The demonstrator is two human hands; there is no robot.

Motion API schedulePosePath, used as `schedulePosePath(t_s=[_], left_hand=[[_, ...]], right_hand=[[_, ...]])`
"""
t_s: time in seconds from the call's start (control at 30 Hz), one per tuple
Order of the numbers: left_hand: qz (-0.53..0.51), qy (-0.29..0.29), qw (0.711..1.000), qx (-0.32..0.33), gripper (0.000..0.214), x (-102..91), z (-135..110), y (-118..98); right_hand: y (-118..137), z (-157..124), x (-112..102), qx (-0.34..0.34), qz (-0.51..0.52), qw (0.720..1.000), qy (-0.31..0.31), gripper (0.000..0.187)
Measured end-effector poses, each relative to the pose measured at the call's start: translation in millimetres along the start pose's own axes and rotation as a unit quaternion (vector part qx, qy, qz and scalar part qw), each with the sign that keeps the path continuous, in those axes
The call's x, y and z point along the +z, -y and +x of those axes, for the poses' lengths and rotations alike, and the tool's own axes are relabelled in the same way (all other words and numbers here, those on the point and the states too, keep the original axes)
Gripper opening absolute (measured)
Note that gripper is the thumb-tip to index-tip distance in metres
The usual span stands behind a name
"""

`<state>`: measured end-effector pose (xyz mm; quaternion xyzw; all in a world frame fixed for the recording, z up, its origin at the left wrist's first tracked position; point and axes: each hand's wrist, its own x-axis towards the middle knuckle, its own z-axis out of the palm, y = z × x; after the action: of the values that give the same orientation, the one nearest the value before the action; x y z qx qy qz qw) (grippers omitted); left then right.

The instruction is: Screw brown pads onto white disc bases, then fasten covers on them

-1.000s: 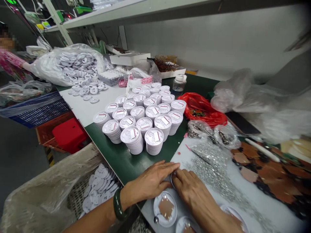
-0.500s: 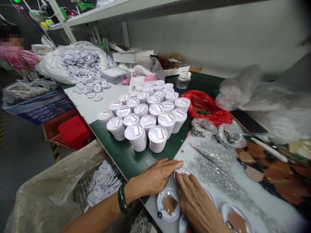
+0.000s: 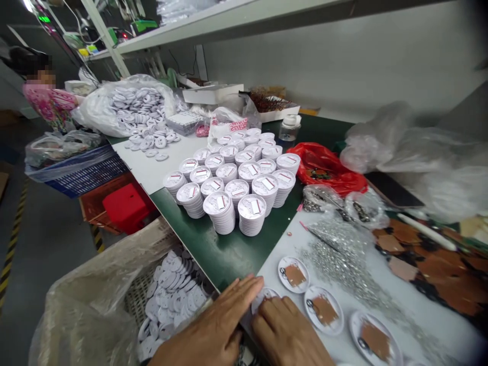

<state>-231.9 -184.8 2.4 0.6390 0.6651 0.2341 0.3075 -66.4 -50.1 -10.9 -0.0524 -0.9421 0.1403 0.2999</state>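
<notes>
My left hand (image 3: pixel 219 323) lies with fingers stretched out beside a white round plastic disc (image 3: pixel 270 293) at the table's front edge. Over that same disc, my right hand (image 3: pixel 290 333) is closed, its fingertips bent down; whatever they pinch is hidden. Most of the disc is covered by my hands. To the right sit three more white discs, each bearing a brown square board (image 3: pixel 295 276) and a small dark round part: a far disc (image 3: pixel 282 263), a middle disc (image 3: pixel 337 325) and a near disc (image 3: pixel 354 323).
Small silvery metal pieces (image 3: pixel 343 269) lie spread behind the discs, with brown boards (image 3: pixel 430 259) at right. Stacked white round covers (image 3: pixel 253 216) stand on the green table. Loose white discs fill a lined basket (image 3: pixel 171 290) at left. A person (image 3: pixel 49 104) is at far left.
Both hands have moved nearer and left, from the far disc to another disc by the table edge. The far disc is now uncovered. The view has shifted slightly.
</notes>
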Motion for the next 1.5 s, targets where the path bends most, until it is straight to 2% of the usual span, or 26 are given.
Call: schedulePosePath(t_s=[0.13,0.2,0.37,0.67,0.8,1.0,1.13,1.23,1.33,1.5], left_hand=[[-0.024,-0.014,0.998,-0.048,0.117,26.4,-1.1,3.2],[-0.044,-0.040,0.997,-0.058,0.118,36.8,4.5,7.3],[-0.056,-0.093,0.993,-0.049,0.119,47.9,16.7,11.3],[-0.060,-0.107,0.992,-0.022,0.125,39.1,25.5,5.7],[-0.060,-0.106,0.992,-0.013,0.125,38.8,25.4,7.3],[-0.026,-0.093,0.995,-0.011,0.118,39.7,24.0,15.1],[-0.022,-0.078,0.997,-0.008,0.106,33.1,26.6,10.8],[-0.025,-0.088,0.996,0.013,0.110,30.2,27.7,8.6],[-0.028,-0.100,0.994,0.030,0.112,30.2,27.0,10.1],[-0.025,-0.101,0.993,0.054,0.090,28.9,26.4,13.6]], right_hand=[[-13.8,-1.9,-7.1,0.081,0.094,0.982,0.139,0.021],[-21.1,-3.3,-13.2,0.109,0.111,0.973,0.168,0.024],[-23.9,0.3,-14.0,0.122,0.102,0.977,0.145,0.018],[-20.1,-12.9,12.3,0.074,0.035,0.994,0.068,0.022],[-19.6,-10.1,6.4,0.066,0.038,0.994,0.084,0.018],[-24.3,8.6,-14.3,0.009,0.049,0.982,0.183,0.016],[-23.8,14.2,-23.5,-0.023,0.037,0.977,0.208,0.018],[-23.6,15.7,-26.5,-0.047,0.019,0.975,0.216,0.013],[-19.3,13.0,-22.8,-0.047,-0.011,0.977,0.209,0.011],[0.8,-1.9,2.7,-0.044,-0.086,0.977,0.189,0.011]])
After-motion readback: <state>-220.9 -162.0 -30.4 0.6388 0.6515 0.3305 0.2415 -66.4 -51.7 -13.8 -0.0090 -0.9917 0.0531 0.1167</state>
